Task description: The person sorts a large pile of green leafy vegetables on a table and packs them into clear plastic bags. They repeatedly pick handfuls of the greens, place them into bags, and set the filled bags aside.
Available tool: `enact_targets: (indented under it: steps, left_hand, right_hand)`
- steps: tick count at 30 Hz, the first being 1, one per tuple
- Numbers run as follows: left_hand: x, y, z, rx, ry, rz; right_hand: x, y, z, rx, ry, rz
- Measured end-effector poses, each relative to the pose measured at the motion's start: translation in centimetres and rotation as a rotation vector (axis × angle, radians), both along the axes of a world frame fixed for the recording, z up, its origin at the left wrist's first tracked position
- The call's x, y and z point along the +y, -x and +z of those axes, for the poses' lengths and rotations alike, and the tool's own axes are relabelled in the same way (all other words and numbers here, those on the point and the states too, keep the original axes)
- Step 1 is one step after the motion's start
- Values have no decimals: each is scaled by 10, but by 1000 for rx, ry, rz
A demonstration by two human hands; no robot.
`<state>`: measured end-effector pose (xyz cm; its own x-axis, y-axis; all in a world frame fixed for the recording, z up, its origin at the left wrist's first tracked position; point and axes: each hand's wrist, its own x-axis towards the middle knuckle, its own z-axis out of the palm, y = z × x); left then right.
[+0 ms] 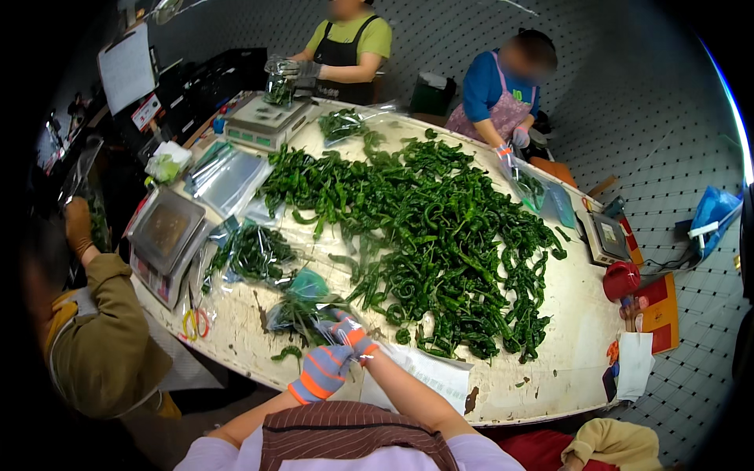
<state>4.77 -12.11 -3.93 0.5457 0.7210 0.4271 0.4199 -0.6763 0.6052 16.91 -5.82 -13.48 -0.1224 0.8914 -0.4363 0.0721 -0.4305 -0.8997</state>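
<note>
Both my hands wear grey-and-orange striped gloves and meet at the near edge of a worn white table (565, 377). My left hand (322, 372) and my right hand (351, 337) are closed on the gathered top of a clear plastic bag (294, 315) with green peppers inside. The bag lies on the table just beyond my hands, to the left. A large heap of green peppers (436, 235) spreads over the middle of the table. Another filled clear bag (256, 250) rests farther left. One loose pepper (287, 352) lies near my left hand.
Scales stand at left (166, 229), back left (268, 120) and right (605, 237). Scissors (195, 324) lie near the left edge, flat clear bags (227, 176) beyond them. Co-workers stand at left (112, 341), back (353, 53) and back right (500, 94). A red jug (621, 280) sits right.
</note>
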Motion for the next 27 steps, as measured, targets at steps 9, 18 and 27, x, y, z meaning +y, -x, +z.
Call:
enact_targets:
  steps: [9,18,27]
  left_hand:
    - [24,14,-6,-93,37,179]
    - [15,1,-9,36,37,46]
    - [58,25,4,-309,370,149]
  right_hand:
    - [-13,-26,10,-392,-332,274]
    - [-20,-9,-6,197,-337,123]
    - [-16,-16,70,-461,-648,105]
